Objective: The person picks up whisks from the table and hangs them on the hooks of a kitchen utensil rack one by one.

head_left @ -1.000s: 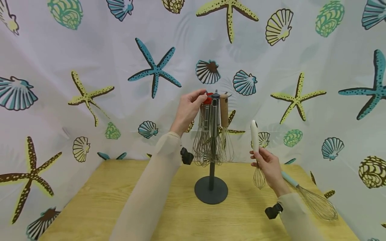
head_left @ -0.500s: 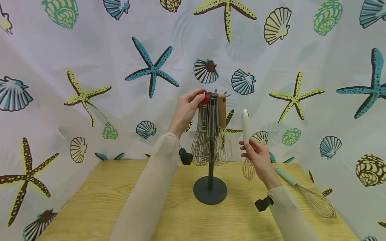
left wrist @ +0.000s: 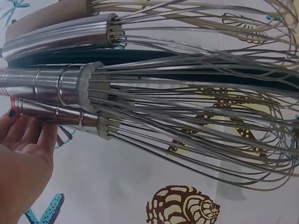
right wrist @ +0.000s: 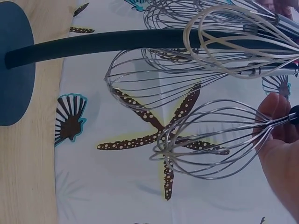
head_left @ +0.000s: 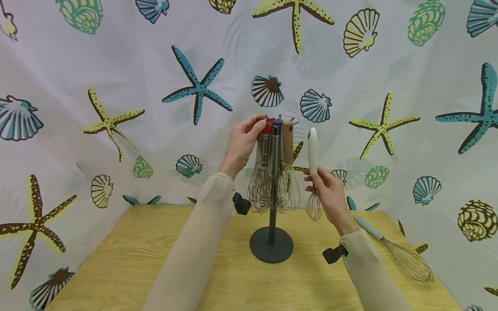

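My left hand (head_left: 240,144) reaches to the top of a dark stand (head_left: 271,245), thumb and fingers pinching the red end of a metal-handled whisk (head_left: 264,149) hung there. In the left wrist view its fingertips lie against the red-ended metal handles. Beside these hang another metal-handled whisk (head_left: 275,149) and a wooden-handled whisk (head_left: 288,142). To the right of the stand, my right hand (head_left: 330,194) holds a small white-handled whisk (head_left: 313,151) upright, handle up, pinched low near the wires. Its wire loops (right wrist: 210,140) hang apart from the other whisks in the right wrist view.
A large whisk with a light blue handle (head_left: 406,259) lies on the right side of the wooden table (head_left: 155,259). A curtain (head_left: 155,138) printed with shells and starfish stands close behind and at both sides.
My right hand has carried the white-handled whisk left and upward, closer to the stand. The left hand has stayed at the red whisk end. The light blue whisk has not moved.
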Available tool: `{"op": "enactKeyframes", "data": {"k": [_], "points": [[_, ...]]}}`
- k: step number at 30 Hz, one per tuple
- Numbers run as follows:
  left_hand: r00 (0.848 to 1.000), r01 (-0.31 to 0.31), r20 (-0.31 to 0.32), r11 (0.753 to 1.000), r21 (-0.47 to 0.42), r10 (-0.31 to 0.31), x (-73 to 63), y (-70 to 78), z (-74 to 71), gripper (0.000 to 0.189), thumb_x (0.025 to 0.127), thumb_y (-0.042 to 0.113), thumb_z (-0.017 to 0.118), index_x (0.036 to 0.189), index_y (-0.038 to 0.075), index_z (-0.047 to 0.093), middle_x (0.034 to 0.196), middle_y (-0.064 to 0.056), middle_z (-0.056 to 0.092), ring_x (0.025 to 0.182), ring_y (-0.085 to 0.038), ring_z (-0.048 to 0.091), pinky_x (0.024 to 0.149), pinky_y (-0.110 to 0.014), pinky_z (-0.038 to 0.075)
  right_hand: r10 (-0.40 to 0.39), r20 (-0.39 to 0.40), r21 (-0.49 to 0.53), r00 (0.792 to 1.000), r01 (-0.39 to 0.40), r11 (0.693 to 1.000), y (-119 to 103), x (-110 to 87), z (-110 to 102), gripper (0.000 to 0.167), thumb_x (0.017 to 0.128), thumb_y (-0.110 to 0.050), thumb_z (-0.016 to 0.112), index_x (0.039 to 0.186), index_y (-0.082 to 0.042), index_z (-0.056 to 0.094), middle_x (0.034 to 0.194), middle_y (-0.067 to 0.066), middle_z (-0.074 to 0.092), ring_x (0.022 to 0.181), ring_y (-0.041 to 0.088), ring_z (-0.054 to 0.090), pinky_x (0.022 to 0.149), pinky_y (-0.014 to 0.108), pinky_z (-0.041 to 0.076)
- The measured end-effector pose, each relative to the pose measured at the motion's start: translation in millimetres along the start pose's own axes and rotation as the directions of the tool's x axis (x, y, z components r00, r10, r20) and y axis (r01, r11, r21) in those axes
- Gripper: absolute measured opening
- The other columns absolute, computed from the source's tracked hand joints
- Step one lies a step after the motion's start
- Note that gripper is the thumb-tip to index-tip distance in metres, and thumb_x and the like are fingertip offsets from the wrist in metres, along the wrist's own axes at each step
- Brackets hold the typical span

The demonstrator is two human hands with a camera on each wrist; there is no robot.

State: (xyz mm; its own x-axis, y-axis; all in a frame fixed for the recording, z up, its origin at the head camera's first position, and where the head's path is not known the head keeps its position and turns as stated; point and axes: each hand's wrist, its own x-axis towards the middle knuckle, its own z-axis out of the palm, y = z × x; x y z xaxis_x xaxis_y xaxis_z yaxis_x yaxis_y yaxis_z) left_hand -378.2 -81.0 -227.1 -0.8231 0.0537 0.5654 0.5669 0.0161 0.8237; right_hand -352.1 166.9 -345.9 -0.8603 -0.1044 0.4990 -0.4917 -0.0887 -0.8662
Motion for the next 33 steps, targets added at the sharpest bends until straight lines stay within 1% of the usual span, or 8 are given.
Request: {"op": "enactKeyframes", "data": {"k": [3, 9, 12, 15, 20, 25, 27, 33], "points": [[1.000, -0.001, 0.005, 1.000, -0.008, 0.001, 0.1, 0.3, 0.8, 0.038, 0.101, 0.031, 0.056, 0.133, 0.013, 0.061, 0.134, -0.004, 0.061, 0.120, -0.018, 0.056, 0.105, -0.039, 0.045, -0.005, -0.011, -0.004, 1.000, 0.005, 1.000, -3.3, 2.6, 3.2, 0.046, 0.101, -0.028, 0.054, 0.139, -0.002, 0.052, 0.117, 0.001, 0.063, 0.103, 0.015, 0.061, 0.079, 0.026, 0.057], [1.000, -0.006, 0.020, 0.999, -0.033, 0.007, -0.9, -0.4, 0.3, 0.040, 0.101, 0.032, 0.055, 0.136, 0.012, 0.059, 0.136, -0.006, 0.060, 0.125, -0.017, 0.055, 0.109, -0.039, 0.043, -0.033, -0.001, -0.016, 0.999, 0.033, 0.999, -7.8, 6.9, 6.5, 0.047, 0.101, -0.027, 0.054, 0.140, -0.001, 0.051, 0.119, 0.010, 0.062, 0.101, 0.012, 0.062, 0.079, 0.025, 0.057], [1.000, -0.006, 0.026, 0.999, -0.043, 0.007, -1.5, -0.8, 0.1, 0.041, 0.101, 0.032, 0.055, 0.137, 0.011, 0.058, 0.137, -0.007, 0.060, 0.125, -0.017, 0.056, 0.109, -0.039, 0.043, -0.040, -0.002, -0.016, 0.999, 0.040, 0.999, -9.6, 9.0, 7.4, 0.047, 0.101, -0.027, 0.054, 0.139, 0.000, 0.051, 0.114, 0.007, 0.063, 0.098, 0.009, 0.062, 0.079, 0.025, 0.057], [1.000, -0.003, 0.027, 0.999, -0.043, 0.004, -2.4, -1.0, -0.5, 0.041, 0.101, 0.032, 0.054, 0.137, 0.011, 0.057, 0.137, -0.007, 0.059, 0.123, -0.018, 0.056, 0.106, -0.039, 0.045, -0.037, -0.007, -0.025, 0.999, 0.037, 0.999, -11.3, 10.7, 8.6, 0.046, 0.101, -0.027, 0.054, 0.138, 0.000, 0.052, 0.108, 0.003, 0.063, 0.092, 0.008, 0.061, 0.079, 0.025, 0.056], [1.000, -0.007, 0.030, 1.000, -0.030, 0.008, -3.8, -1.5, -1.4, 0.043, 0.102, 0.033, 0.054, 0.139, 0.011, 0.055, 0.136, -0.007, 0.060, 0.121, -0.018, 0.057, 0.102, -0.039, 0.046, -0.046, -0.012, -0.064, 0.999, 0.045, 0.997, -14.6, 12.3, 11.1, 0.045, 0.102, -0.025, 0.053, 0.139, 0.000, 0.053, 0.110, 0.011, 0.063, 0.088, 0.008, 0.061, 0.080, 0.023, 0.055], [1.000, -0.003, 0.031, 1.000, -0.028, 0.004, -3.4, -0.5, -1.4, 0.044, 0.102, 0.035, 0.054, 0.139, 0.011, 0.055, 0.136, -0.007, 0.060, 0.121, -0.018, 0.057, 0.103, -0.038, 0.046, -0.054, -0.005, -0.080, 0.999, 0.054, 0.995, -20.0, 14.9, 11.9, 0.045, 0.102, -0.028, 0.053, 0.137, 0.000, 0.054, 0.103, 0.002, 0.064, 0.087, 0.011, 0.062, 0.082, 0.022, 0.055], [0.999, -0.001, 0.033, 1.000, -0.031, 0.002, -3.7, -0.1, -1.3, 0.044, 0.102, 0.035, 0.053, 0.138, 0.011, 0.056, 0.135, -0.007, 0.060, 0.117, -0.017, 0.057, 0.098, -0.035, 0.048, -0.053, -0.004, -0.066, 0.999, 0.052, 0.996, -22.9, 15.6, 12.4, 0.045, 0.101, -0.028, 0.054, 0.136, 0.001, 0.055, 0.099, -0.004, 0.063, 0.085, 0.011, 0.063, 0.082, 0.023, 0.055], [0.999, -0.001, 0.038, 0.999, -0.035, 0.002, -5.8, 0.0, -2.1, 0.042, 0.102, 0.033, 0.053, 0.139, 0.012, 0.055, 0.134, -0.008, 0.061, 0.107, -0.014, 0.057, 0.083, -0.026, 0.046, -0.046, -0.012, -0.069, 0.999, 0.045, 0.997, -27.7, 17.1, 15.5, 0.044, 0.101, -0.028, 0.055, 0.135, 0.000, 0.056, 0.099, -0.004, 0.063, 0.086, 0.008, 0.061, 0.081, 0.022, 0.055]]}}
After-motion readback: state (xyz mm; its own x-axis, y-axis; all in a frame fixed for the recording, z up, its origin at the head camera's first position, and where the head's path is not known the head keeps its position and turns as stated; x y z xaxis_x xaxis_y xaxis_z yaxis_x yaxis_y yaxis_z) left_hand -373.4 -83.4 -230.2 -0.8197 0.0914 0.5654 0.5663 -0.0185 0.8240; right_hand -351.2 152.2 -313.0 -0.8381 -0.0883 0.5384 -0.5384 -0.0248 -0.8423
